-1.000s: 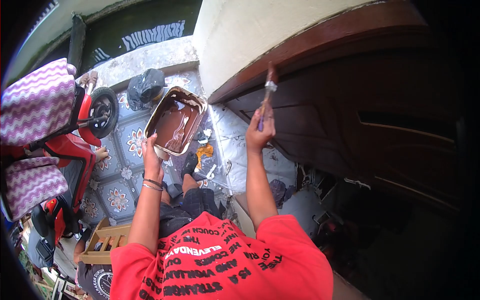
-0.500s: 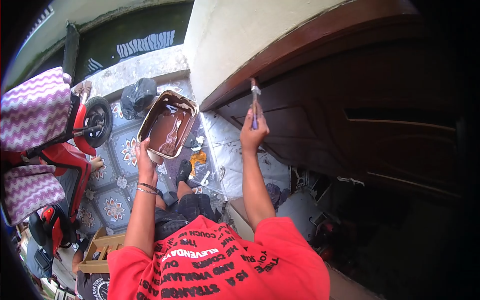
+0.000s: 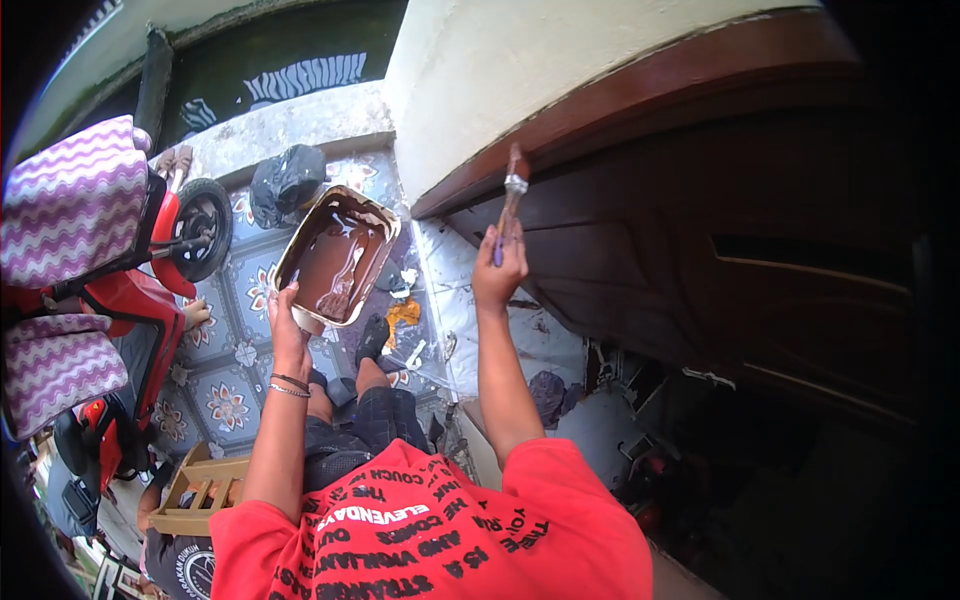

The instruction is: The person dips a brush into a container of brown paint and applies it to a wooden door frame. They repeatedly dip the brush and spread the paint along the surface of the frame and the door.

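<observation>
My left hand [image 3: 289, 322] grips the near corner of a paint tray [image 3: 384, 262], thumb over its rim. Brown paint [image 3: 335, 262] lies inside, smeared up the walls. In my right hand [image 3: 500, 268] is a paintbrush [image 3: 514, 192], fingers wrapped round its purple-ended handle. Its brown-coated bristles point up and overlap the brown door frame [image 3: 585, 125] in this view. Beside the frame runs a cream wall [image 3: 480, 75], and a dark brown panelled door [image 3: 640, 220] stands to the right of the brush.
A red motorbike [image 3: 135, 310] draped with purple-and-white wavy cloth [image 3: 75, 205] stands at left. A black plastic bag [image 3: 287, 185] and an orange rag [image 3: 402, 322] lie on the patterned tiles [image 3: 228, 350]. A wooden rack [image 3: 195, 500] and another person's black shirt [image 3: 185, 565] show at lower left.
The brush has tilted and shifted slightly along the door frame, showing more of its bristles. My right hand has moved slightly down and left. The tray stays in my left hand.
</observation>
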Tool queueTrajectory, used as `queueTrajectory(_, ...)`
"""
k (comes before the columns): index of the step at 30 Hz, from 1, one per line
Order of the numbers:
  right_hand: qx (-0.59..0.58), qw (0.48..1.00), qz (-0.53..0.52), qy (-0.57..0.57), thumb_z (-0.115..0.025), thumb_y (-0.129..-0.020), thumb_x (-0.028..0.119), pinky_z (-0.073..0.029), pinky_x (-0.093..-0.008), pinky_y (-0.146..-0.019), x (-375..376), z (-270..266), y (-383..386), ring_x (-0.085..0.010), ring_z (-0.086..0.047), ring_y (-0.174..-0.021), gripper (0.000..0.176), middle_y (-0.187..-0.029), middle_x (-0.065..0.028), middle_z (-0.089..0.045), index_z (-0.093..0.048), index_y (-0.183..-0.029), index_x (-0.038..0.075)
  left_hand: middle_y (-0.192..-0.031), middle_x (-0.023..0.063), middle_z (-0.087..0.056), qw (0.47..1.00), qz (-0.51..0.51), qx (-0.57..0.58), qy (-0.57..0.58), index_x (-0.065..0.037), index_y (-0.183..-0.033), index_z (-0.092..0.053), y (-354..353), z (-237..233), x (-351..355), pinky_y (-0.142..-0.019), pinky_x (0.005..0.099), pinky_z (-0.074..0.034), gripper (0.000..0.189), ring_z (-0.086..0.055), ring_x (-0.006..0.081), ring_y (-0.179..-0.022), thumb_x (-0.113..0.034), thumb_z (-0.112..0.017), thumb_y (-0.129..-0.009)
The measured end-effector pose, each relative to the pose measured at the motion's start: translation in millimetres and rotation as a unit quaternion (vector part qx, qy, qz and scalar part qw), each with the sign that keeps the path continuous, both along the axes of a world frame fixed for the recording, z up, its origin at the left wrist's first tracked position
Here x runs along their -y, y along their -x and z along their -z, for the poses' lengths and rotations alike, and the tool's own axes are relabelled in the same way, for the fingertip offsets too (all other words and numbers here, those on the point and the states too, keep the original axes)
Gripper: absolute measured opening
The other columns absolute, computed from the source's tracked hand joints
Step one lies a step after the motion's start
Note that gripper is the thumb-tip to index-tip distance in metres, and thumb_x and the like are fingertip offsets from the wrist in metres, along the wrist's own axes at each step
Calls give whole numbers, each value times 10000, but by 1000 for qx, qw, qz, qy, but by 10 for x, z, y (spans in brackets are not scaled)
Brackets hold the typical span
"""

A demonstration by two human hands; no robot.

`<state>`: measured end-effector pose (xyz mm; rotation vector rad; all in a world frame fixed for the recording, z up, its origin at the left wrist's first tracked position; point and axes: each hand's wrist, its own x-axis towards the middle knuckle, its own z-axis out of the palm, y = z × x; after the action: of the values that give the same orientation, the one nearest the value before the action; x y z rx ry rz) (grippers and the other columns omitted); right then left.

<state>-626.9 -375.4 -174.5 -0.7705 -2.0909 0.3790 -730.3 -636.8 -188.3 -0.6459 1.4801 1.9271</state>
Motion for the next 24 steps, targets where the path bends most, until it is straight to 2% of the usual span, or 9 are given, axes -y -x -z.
queueTrajectory(5, 72, 989, -21, 125, -572, -860, 100, -482, -401, -790, -111, 847, -16, -383, -601, -945, 280, -1063, -246, -598, -586, -1105, -36, -1055, 31, -535, 999, -21, -6, 31, -134, -1186, -434, -19, 223, 68, -703, 303, -476, 424, -563, 153, -919, -323, -579, -835)
queueTrajectory(9, 114, 974, -17, 197, -571, -863, 116, -485, -388, -777, -212, 941, -11, -368, -614, -916, 258, -1004, -234, -622, -603, -1061, -44, -1044, 24, -524, 999, -12, 2, 44, -139, -1183, -435, -40, 211, 82, -688, 310, -475, 437, -556, 149, -920, -348, -588, -831)
queueTrajectory(10, 95, 981, -15, 166, -572, -859, 106, -486, -379, -778, -223, 860, -13, -367, -619, -908, 258, -985, -226, -632, -600, -1062, -50, -1026, 21, -527, 999, -18, 4, 45, -144, -1155, -442, -45, 236, 90, -675, 312, -477, 421, -557, 147, -908, -357, -595, -826)
queueTrajectory(14, 3, 992, -43, 122, -581, -847, 78, -483, -393, -796, -184, 117, -72, -403, -601, -920, 237, -986, -241, -622, -598, -1041, -58, -1024, 21, -535, 1000, 1, -2, 14, -146, -1136, -467, -13, 117, 103, -763, 342, -478, 414, -561, 166, -939, -368, -605, -815)
queueTrajectory(17, -39, 997, -33, 54, -581, -846, 73, -490, -393, -787, -179, -640, -114, -397, -611, -910, 223, -970, -240, -628, -608, -1025, -57, -1012, 17, -547, 1000, 9, -19, -3, -141, -1148, -465, 54, -95, 46, -738, 341, -483, 427, -571, 169, -931, -367, -600, -812)
queueTrajectory(18, -54, 997, -31, 46, -579, -845, 69, -496, -392, -781, -153, -945, -120, -378, -625, -913, 224, -972, -232, -634, -614, -1029, -53, -976, 16, -535, 999, 16, -22, -18, -158, -1087, -459, 96, -109, 45, -645, 306, -471, 384, -565, 148, -864, -365, -614, -803)
queueTrajectory(21, -101, 994, -20, -32, -575, -846, 68, -498, -392, -784, -174, -1585, -195, -360, -634, -917, 228, -981, -219, -641, -619, -1038, -47, -1009, 16, -529, 998, 23, -42, -49, -152, -1086, -472, 176, -238, 24, -690, 329, -472, 390, -557, 153, -907, -372, -618, -797)
queueTrajectory(24, -136, 989, -20, -63, -567, -850, 65, -501, -380, -782, -223, -2191, -187, -351, -641, -908, 232, -984, -215, -644, -623, -1049, -41, -1046, 25, -532, 992, 30, -66, -102, -134, -1141, -464, 283, -424, -35, -767, 345, -472, 416, -560, 172, -949, -345, -606, -812)
